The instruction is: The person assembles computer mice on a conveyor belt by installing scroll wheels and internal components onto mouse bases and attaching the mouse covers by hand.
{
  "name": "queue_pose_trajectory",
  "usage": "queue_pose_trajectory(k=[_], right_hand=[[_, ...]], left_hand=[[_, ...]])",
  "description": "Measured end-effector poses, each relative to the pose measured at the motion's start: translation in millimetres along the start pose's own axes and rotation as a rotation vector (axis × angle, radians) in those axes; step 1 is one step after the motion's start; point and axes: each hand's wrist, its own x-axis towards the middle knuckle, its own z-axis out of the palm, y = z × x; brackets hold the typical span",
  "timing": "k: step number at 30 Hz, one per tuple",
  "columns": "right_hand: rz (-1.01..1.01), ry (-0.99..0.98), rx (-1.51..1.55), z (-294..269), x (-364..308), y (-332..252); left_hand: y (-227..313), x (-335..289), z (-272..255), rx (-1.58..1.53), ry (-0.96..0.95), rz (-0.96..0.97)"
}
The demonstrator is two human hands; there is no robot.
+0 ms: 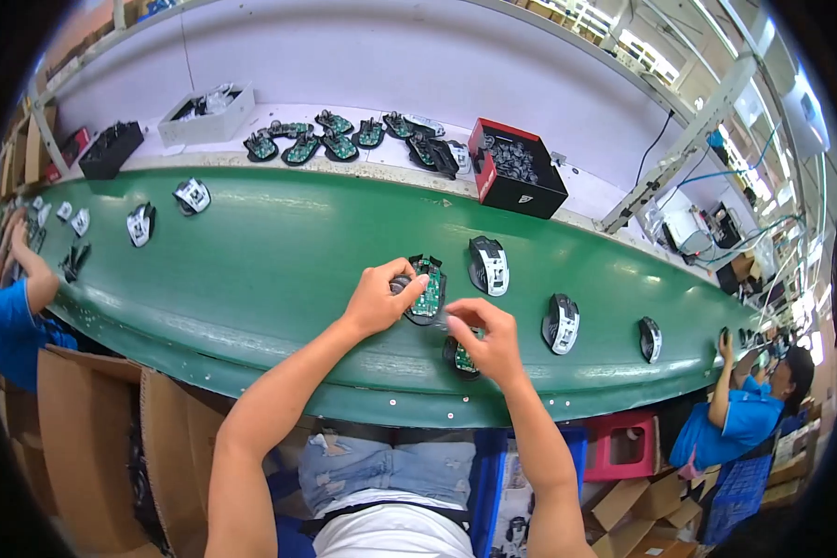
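My left hand (378, 299) is closed around the left side of a mouse base with a green circuit board (428, 296), its thumb lying on the board. That base is over the green conveyor belt in front of me. My right hand (493, 342) is just to the right, thumb and index finger slightly apart near the board's edge, with nothing visible between them. Partly under the right hand lies a second mouse base with a green board (465, 361). Beyond my hands sits a black and white mouse shell (488, 266).
More mouse shells (561, 324) lie along the belt (279, 251). On the back ledge are several circuit-board bases (338, 144), a black and red box of small parts (521, 167) and a white bin (206, 116). Co-workers in blue shirts (735, 423) work at both ends. Cardboard boxes (93, 446) stand below.
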Motion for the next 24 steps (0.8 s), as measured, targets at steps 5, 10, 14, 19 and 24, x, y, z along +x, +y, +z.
queue_pose_trajectory(k=[5,10,14,19,24], right_hand=[[-0.007,0.262,-0.342,-36,-24,23],[-0.1,0.226,-0.505,-29,-22,21],[-0.076,0.178,-0.532,-30,-16,27],[-0.024,0.14,-0.643,-35,-17,30],[-0.057,0.083,-0.663,-36,-7,34]], left_hand=[[-6,7,-1,0.231,0.046,0.206],[-11,5,-5,0.302,0.071,0.279],[-12,4,-4,0.305,0.101,0.297],[-15,2,0,0.297,0.149,0.396],[-15,3,-4,0.31,0.118,0.332]])
